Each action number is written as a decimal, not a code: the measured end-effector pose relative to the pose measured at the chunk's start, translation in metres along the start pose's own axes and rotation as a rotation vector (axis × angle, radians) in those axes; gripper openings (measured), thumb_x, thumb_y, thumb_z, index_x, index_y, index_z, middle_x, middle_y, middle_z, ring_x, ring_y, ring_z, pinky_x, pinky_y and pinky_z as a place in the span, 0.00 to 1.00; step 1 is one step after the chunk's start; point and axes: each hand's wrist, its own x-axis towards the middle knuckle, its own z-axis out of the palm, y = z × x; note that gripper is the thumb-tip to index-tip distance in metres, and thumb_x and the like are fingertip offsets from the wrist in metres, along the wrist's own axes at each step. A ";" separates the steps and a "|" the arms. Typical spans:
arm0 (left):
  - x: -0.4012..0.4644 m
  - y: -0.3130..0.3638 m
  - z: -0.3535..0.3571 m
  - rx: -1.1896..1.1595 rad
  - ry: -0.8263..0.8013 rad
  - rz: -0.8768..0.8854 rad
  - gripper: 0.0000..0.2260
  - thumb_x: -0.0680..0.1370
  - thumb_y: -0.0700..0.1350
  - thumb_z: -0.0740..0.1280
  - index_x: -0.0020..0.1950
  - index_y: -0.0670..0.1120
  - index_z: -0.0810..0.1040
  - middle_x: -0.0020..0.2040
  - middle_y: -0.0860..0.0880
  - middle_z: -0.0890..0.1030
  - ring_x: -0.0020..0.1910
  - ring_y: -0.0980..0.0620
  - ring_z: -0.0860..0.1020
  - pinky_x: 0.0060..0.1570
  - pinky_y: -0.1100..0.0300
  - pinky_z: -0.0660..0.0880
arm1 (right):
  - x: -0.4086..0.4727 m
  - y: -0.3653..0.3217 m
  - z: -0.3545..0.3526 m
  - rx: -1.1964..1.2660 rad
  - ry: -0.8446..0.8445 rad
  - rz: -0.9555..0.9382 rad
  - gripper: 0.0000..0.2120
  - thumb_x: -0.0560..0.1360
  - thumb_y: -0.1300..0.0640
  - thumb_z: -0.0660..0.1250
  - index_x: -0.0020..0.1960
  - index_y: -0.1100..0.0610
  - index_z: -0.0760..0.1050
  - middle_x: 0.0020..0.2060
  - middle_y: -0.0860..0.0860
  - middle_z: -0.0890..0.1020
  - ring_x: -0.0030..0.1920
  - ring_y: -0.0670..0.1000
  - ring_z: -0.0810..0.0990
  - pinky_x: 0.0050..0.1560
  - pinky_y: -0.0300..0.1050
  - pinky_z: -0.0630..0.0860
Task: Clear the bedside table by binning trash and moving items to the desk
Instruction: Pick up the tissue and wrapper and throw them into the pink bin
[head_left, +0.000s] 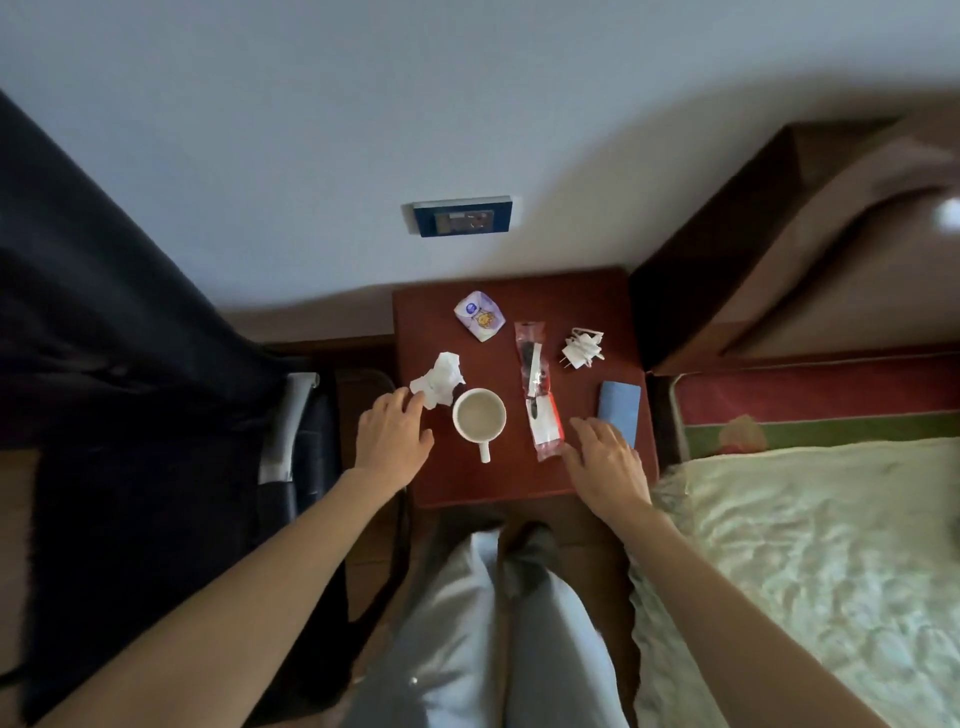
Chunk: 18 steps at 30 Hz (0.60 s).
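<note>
The dark red bedside table (467, 483) holds a crumpled white tissue (439, 379), a white mug (479, 415), a small white and purple packet (479, 315), a clear plastic wrapper with black cutlery inside (537, 387), a white charger with its cable wound up (582, 348) and a blue booklet (619, 408). My left hand (393, 434) hovers at the table's left edge, fingertips touching the tissue, fingers apart. My right hand (605, 462) is spread over the front right of the table, beside the wrapper's near end and the booklet, holding nothing.
A bed with a pale quilt (810, 571) and a wooden headboard (727, 234) lies to the right. On the left stand a dark bin with a black liner (306, 441) and a black curtain or cloth (104, 312). A wall socket (462, 215) sits above the table.
</note>
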 end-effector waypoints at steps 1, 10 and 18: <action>0.010 -0.003 0.007 0.002 -0.006 0.006 0.24 0.79 0.50 0.62 0.73 0.47 0.62 0.72 0.44 0.67 0.70 0.45 0.66 0.65 0.49 0.68 | 0.009 -0.002 0.007 0.013 0.000 0.011 0.19 0.78 0.53 0.61 0.66 0.58 0.69 0.64 0.55 0.73 0.67 0.57 0.68 0.61 0.56 0.68; 0.088 -0.019 0.058 -0.110 -0.010 0.033 0.35 0.74 0.47 0.70 0.76 0.47 0.57 0.75 0.42 0.61 0.73 0.42 0.62 0.69 0.48 0.65 | 0.074 -0.006 0.051 0.117 0.032 0.047 0.20 0.77 0.56 0.61 0.67 0.58 0.68 0.63 0.56 0.73 0.65 0.59 0.69 0.62 0.55 0.69; 0.119 -0.027 0.083 -0.259 0.034 0.225 0.34 0.71 0.41 0.73 0.74 0.51 0.62 0.69 0.46 0.67 0.67 0.45 0.68 0.54 0.50 0.77 | 0.103 -0.003 0.080 0.181 0.073 0.089 0.21 0.76 0.55 0.63 0.68 0.57 0.66 0.64 0.56 0.72 0.63 0.60 0.70 0.59 0.58 0.73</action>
